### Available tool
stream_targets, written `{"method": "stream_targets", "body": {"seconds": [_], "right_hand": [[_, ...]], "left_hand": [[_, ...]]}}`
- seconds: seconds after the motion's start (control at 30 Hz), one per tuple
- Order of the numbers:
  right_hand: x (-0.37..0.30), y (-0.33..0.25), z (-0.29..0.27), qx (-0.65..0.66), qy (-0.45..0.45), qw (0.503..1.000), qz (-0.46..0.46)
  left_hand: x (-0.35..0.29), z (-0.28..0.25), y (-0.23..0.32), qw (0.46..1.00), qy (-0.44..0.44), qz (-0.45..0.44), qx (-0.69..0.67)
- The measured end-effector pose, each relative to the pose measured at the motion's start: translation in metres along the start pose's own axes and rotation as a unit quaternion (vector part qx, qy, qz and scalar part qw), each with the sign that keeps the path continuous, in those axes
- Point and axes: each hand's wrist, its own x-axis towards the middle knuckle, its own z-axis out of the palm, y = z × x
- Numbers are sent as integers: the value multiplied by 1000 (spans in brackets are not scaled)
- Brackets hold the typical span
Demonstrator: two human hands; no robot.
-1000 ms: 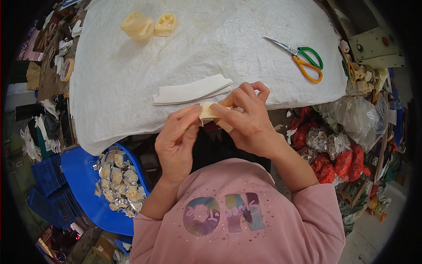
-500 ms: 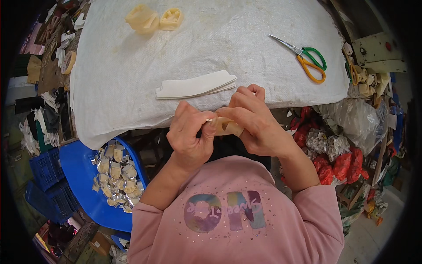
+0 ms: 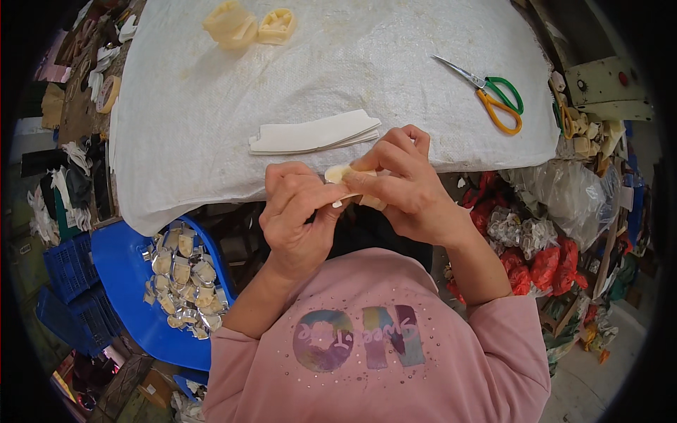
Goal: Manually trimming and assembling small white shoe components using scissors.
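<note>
My left hand [image 3: 296, 218] and my right hand [image 3: 409, 185] meet at the table's near edge, both with fingers closed on a small cream curved piece [image 3: 336, 173]. Its rounded end shows between them; fingers cover most of the rest, so I cannot make out its kind. A tiny white tip pokes out by my left thumb. Just beyond my hands lies a stack of white strips [image 3: 310, 136]. Scissors [image 3: 481, 82] with one green and one orange handle rest to the right, blades spread slightly. Two cream hollow molded pieces [image 3: 231, 25] sit at the far left.
White woven sheeting [image 3: 395, 63] covers the table. At left, a blue chair-like seat [image 3: 116, 282] holds a heap of cream-and-silver pieces [image 3: 187, 271], near blue crates [image 3: 74, 264]. Clear plastic [image 3: 578, 194] and red bags [image 3: 546, 268] crowd the right side.
Both hands have shifted and regripped the cream piece, which has turned so that its rounded end shows. My left fingers now lie flatter across it. Strips and scissors stay put.
</note>
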Motion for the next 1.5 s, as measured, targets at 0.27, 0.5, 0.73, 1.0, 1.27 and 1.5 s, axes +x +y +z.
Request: {"method": "stream_targets", "body": {"seconds": [0.27,0.5,0.73,1.0,1.27,1.5], "right_hand": [[-8,-19,-7,116,144,981,63],[-14,-25,34,582,278,702,301],[-27,-18,33,564,266,726,291],[-38,-20,26,554,224,727,338],[-36,-21,28,500,184,775,340],[-29,4,12,503,123,804,291]], "left_hand": [[-8,-18,-12,997,65,-18,26],[-2,-6,0,992,26,42,-115],[-1,-5,5,987,-99,128,-7],[-1,3,12,974,-174,124,72],[0,11,23,963,-164,135,167],[-5,-2,10,991,-129,18,-17]]}}
